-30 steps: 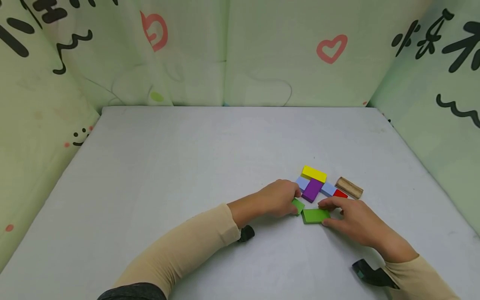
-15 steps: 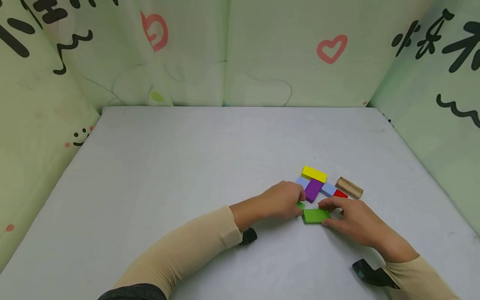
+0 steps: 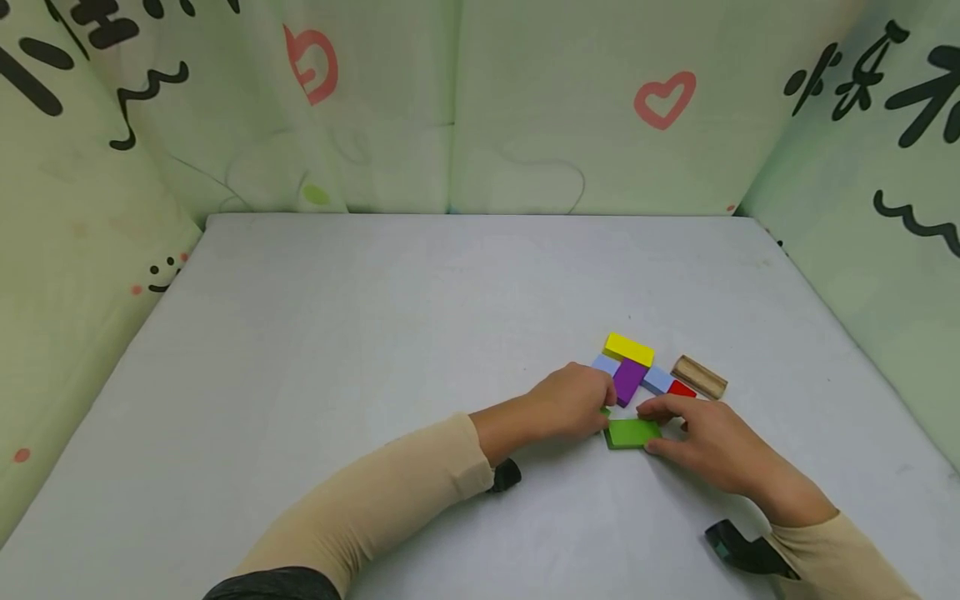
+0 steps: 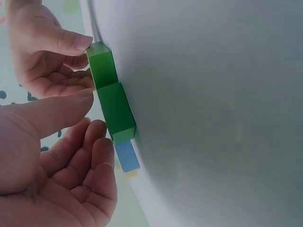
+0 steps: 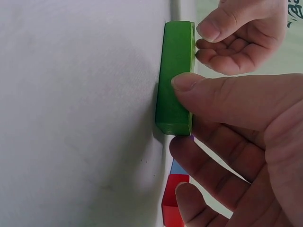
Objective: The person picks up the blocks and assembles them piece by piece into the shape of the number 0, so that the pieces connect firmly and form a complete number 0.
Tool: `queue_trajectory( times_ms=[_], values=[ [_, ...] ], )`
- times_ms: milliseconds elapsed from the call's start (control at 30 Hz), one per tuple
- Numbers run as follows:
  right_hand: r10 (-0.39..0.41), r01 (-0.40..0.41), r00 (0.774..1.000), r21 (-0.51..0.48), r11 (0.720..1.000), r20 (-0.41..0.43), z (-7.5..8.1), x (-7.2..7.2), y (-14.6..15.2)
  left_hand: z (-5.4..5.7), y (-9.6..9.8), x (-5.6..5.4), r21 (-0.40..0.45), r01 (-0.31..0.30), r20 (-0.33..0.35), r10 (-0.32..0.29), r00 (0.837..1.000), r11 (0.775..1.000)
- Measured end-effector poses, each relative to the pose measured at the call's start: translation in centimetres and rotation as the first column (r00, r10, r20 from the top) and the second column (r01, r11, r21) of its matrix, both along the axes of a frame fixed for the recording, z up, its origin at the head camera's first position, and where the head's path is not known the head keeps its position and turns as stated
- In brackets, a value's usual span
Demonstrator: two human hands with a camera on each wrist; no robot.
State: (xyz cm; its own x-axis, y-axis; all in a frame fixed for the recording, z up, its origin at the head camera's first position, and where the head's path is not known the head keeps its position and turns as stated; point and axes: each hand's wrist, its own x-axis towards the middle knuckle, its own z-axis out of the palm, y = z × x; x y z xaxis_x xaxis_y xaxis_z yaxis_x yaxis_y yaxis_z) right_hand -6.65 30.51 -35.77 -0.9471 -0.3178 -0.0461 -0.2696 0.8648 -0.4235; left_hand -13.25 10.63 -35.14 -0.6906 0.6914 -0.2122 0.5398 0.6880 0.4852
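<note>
Two green blocks lie end to end on the white table. My left hand (image 3: pixel 570 402) has thumb and curled fingers at the left green block (image 4: pixel 116 109), pinching it; the head view shows only a sliver of that block past the fingertips. The right green block (image 3: pixel 632 433) is held by my right hand (image 3: pixel 708 440), thumb on its near side and fingers behind. Just beyond lie a purple block (image 3: pixel 629 381), a yellow block (image 3: pixel 628 349), a light blue block (image 3: pixel 657 380) and a red block (image 3: pixel 681 388). Another light blue block (image 3: pixel 605 364) is partly covered by my left hand.
A brown wood-coloured block (image 3: pixel 699 377) with a grooved top lies right of the group. The white table (image 3: pixel 360 308) stretches to the left and back. Printed pale green curtains (image 3: pixel 525 108) stand along its back and sides.
My left hand has shifted slightly right with the left green block, closer to the right green block. The purple block's near end has swung slightly right. My right hand stays in place.
</note>
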Motion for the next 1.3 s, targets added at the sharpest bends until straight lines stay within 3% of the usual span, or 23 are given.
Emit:
queue_trajectory(
  times_ms=[1300],
  values=[
    [0.025, -0.026, 0.999, -0.005, 1.000, -0.035, -0.2, 0.1, 0.2, -0.2, 1.0, 1.1, -0.055, -0.028, -0.092, 0.023, 0.995, 0.998]
  ],
)
